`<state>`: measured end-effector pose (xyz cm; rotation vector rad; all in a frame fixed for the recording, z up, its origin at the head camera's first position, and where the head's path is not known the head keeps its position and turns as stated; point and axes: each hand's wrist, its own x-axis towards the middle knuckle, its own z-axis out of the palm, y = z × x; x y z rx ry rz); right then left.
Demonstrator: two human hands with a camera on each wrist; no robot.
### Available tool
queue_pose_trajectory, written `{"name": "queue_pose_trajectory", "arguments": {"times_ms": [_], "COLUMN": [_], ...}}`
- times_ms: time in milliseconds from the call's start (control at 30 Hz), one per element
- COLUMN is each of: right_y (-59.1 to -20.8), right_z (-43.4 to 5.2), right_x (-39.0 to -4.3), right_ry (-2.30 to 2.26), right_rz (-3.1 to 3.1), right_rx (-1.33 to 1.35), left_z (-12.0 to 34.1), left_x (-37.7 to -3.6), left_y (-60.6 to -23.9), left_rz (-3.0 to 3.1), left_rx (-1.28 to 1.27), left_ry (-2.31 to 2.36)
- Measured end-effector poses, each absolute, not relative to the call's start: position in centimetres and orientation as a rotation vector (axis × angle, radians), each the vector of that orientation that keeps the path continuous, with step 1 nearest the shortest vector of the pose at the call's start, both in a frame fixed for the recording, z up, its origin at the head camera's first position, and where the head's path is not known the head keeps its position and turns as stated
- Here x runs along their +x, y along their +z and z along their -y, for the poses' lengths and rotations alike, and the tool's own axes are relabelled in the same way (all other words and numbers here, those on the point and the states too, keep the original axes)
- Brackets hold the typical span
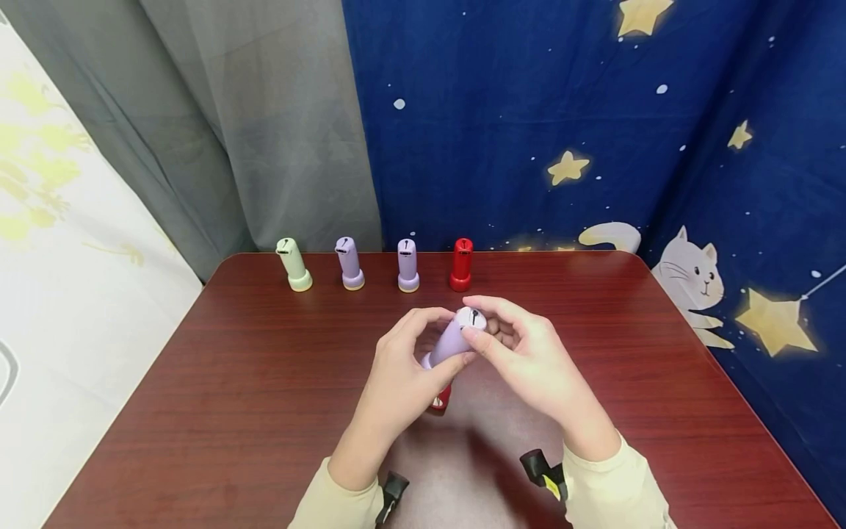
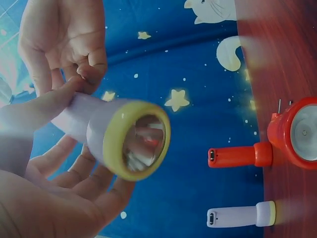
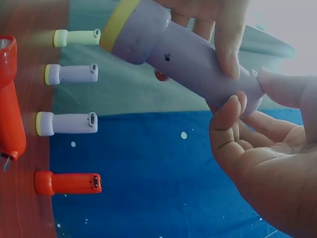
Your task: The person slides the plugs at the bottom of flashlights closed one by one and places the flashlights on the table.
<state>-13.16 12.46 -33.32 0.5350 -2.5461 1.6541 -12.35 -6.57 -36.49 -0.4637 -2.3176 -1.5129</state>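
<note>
Two hands hold one purple torch [image 1: 454, 339] tilted above the counter [image 1: 231, 397]: left hand [image 1: 401, 375] curled round its barrel, right hand [image 1: 529, 360] pinching the tail end with thumb and fingertips. Beneath them a red torch [image 1: 440, 397] sits on the counter. Four more stand upright along the far edge: green [image 1: 294, 264], two purple [image 1: 348, 263] [image 1: 407, 265], red [image 1: 461, 264].
</note>
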Motion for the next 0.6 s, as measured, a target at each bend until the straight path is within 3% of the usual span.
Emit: {"name": "queue_pose_trajectory", "arguments": {"times_ms": [600], "right_y": [-33.54], "right_z": [-12.75], "right_x": [-13.85], "right_ry": [1.298], "right_rz": [2.546], "right_rx": [0.772], "left_z": [6.61], "left_x": [-12.49], "left_y": [-36.73], "left_rz": [2.321], "left_rx": [-0.485], "left_ry": [-1.506]}}
